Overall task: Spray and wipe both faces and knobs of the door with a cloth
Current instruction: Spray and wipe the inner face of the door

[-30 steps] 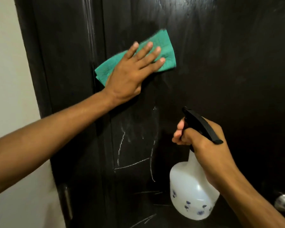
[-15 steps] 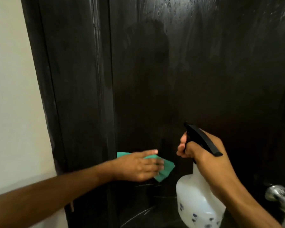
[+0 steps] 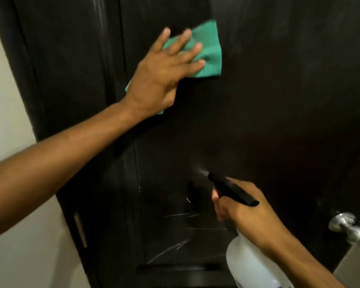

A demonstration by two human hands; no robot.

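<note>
A dark brown door point(image 3: 268, 113) fills the view. My left hand point(image 3: 162, 75) presses a green cloth point(image 3: 208, 53) flat against the upper door face, fingers spread straight. My right hand point(image 3: 243, 213) grips the black trigger head of a white spray bottle point(image 3: 249, 265) low at the right, nozzle aimed at the door, with a faint mist at its tip. A silver knob point(image 3: 349, 227) sticks out at the door's right edge. White scratch marks point(image 3: 175, 217) show on the lower door face.
The dark door frame point(image 3: 56, 80) runs down the left, with a metal hinge plate point(image 3: 80, 229) on it. A pale wall point(image 3: 6, 121) lies left of the frame. A light surface shows at the bottom right corner.
My left hand swept the cloth down the door, then back up to the upper face. The spray bottle stayed low at the right and now gives off mist.
</note>
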